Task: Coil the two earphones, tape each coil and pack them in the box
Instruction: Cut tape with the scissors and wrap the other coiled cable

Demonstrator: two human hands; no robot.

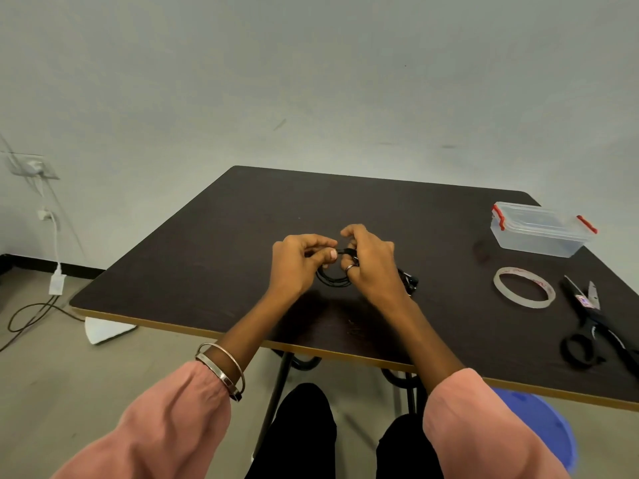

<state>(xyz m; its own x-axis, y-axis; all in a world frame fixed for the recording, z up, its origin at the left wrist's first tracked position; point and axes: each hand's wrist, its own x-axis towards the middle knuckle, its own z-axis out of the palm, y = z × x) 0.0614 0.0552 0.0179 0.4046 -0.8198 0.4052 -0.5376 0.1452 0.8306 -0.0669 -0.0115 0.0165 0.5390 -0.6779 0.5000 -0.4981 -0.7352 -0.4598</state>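
A black earphone coil (332, 279) hangs between my two hands above the middle of the dark table (207, 257). My left hand (298, 262) pinches the cable at the top of the coil with thumb and fingers. My right hand (371, 262) grips the coil's right side, fingers curled round it. More black earphone cable and earbuds (409, 281) lie on the table just right of my right hand, partly hidden by it. The clear plastic box (539, 231) with red clips stands closed at the far right. A roll of clear tape (524, 287) lies flat in front of it.
Black scissors (594, 326) lie near the table's right edge beside the tape. A blue stool (549, 430) stands under the table's near right corner. Cables and a wall socket (33, 165) are on the left, on the floor and wall.
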